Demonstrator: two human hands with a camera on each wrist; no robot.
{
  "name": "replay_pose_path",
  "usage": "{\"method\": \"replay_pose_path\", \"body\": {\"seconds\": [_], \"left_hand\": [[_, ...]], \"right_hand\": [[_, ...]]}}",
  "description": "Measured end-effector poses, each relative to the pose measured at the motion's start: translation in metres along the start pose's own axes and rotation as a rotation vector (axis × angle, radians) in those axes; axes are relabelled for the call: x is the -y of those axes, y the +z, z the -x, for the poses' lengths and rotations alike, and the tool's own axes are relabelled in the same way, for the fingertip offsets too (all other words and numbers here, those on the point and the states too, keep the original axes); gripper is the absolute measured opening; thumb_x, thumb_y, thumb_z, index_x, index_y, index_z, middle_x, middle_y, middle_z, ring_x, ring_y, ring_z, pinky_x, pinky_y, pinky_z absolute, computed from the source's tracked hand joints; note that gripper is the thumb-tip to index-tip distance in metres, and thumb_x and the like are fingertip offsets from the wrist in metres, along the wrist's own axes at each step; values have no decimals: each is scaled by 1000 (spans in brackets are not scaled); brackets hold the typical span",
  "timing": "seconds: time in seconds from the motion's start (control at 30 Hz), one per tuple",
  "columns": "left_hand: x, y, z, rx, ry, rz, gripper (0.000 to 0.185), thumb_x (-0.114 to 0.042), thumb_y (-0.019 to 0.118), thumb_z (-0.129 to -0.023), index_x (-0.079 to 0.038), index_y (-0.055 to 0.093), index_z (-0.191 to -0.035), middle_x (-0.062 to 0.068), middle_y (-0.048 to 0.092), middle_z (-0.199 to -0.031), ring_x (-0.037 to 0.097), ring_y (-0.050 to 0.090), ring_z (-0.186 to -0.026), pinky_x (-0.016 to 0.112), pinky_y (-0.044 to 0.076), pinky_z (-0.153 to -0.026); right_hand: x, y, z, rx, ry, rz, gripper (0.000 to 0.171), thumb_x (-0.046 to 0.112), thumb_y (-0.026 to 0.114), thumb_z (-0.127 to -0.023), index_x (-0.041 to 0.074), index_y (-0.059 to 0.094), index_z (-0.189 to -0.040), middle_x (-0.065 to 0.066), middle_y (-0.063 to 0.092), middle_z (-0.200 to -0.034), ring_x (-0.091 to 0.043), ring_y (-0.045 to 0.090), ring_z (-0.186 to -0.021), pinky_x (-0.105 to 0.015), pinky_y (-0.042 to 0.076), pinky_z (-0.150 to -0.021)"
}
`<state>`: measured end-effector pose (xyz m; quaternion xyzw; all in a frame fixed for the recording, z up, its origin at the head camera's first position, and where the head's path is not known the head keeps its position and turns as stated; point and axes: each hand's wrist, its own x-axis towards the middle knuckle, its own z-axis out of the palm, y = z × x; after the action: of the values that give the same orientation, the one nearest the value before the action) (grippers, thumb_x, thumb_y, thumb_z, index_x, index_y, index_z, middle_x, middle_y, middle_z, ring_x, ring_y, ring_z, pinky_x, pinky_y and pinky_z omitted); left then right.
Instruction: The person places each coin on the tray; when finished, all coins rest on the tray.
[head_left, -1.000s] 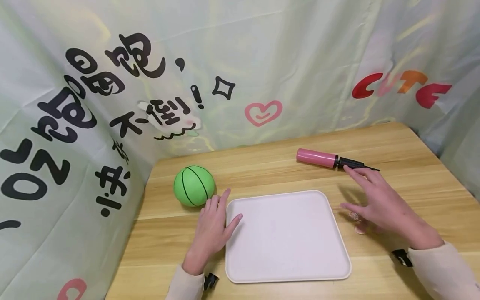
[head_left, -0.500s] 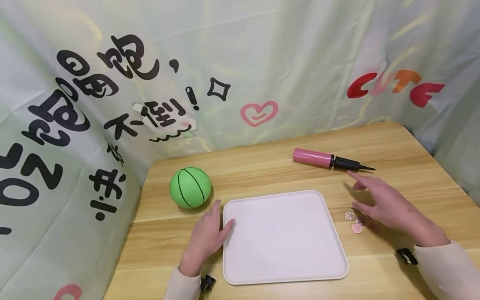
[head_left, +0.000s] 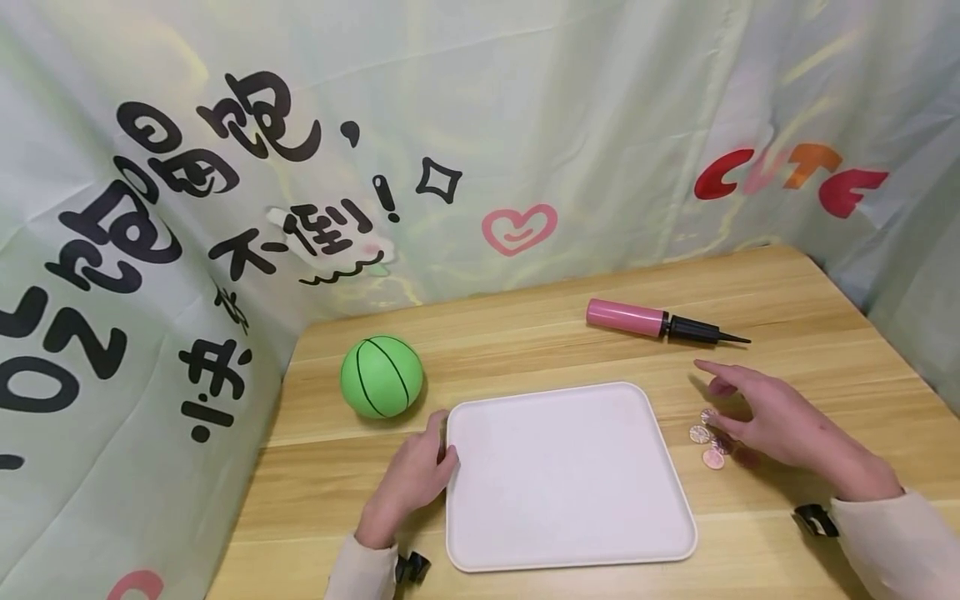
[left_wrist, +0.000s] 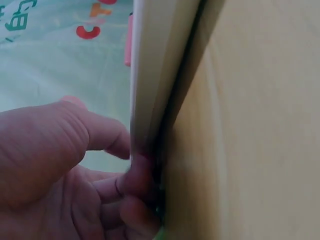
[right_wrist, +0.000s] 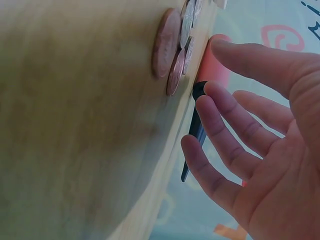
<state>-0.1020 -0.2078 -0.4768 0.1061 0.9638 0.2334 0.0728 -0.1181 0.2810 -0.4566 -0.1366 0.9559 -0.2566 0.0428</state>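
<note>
The left hand (head_left: 411, 473) is pinching the side of a pale tray (head_left: 570, 483), and the tray is lying between the two hands. Its thumb is resting at the rim, while the tray is hiding its other fingertips from the head view. In the left wrist view those fingertips are looking blurry and dark. The right hand (head_left: 783, 421) is holding nothing; its fingers are bending softly. Some round coins (head_left: 713, 458) are lying on the wooden surface (head_left: 307, 517) by its thumb. From the head view the hand is covering part of them, but the right wrist view is showing five, with a gap between them and the thumb.

A green ball (head_left: 381, 377) with black lines is sitting just past the left hand. A pink and black pump (head_left: 630, 319) is lying past the right hand; in the right wrist view the fingers are hiding some of it. The picture edges are cutting off both sleeves.

A cloth (head_left: 637, 125) is hanging beyond both hands. It is showing "CUTE" past the right hand and black Chinese writing past the left, where "不倒" and "!" are reading clearly. The marks on the coins are looking too small to read.
</note>
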Motion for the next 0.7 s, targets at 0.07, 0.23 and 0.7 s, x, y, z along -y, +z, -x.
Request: {"method": "replay_pose_path", "body": {"seconds": [0.07, 0.23, 0.7], "left_hand": [[1, 1, -1, 24, -14, 63, 57, -16, 54, -102, 1, 36, -153, -9, 44, -57, 4, 40, -48, 20, 38, -47], [4, 2, -4, 44, -30, 178, 57, -13, 52, -104, -1, 33, -156, -6, 55, -63, 5, 52, -49, 21, 48, -47], [0, 2, -17, 63, -51, 249, 58, -14, 49, -105, -2, 29, -158, 0, 61, -67, 13, 57, -42, 26, 50, -38]], "right_hand": [[0, 1, 1, 2, 6, 1, 79, 19, 82, -85, 6, 43, -153, -15, 71, -119, -36, 67, -111, -65, 55, -94], [0, 2, 2, -16, 5, -4, 83, 21, 84, -83, 7, 43, -154, -16, 70, -119, -36, 66, -111, -65, 54, -94], [-3, 5, 2, -68, -52, 17, 82, 13, 84, -83, 4, 42, -153, -14, 69, -116, -31, 67, -106, -57, 58, -90]]}}
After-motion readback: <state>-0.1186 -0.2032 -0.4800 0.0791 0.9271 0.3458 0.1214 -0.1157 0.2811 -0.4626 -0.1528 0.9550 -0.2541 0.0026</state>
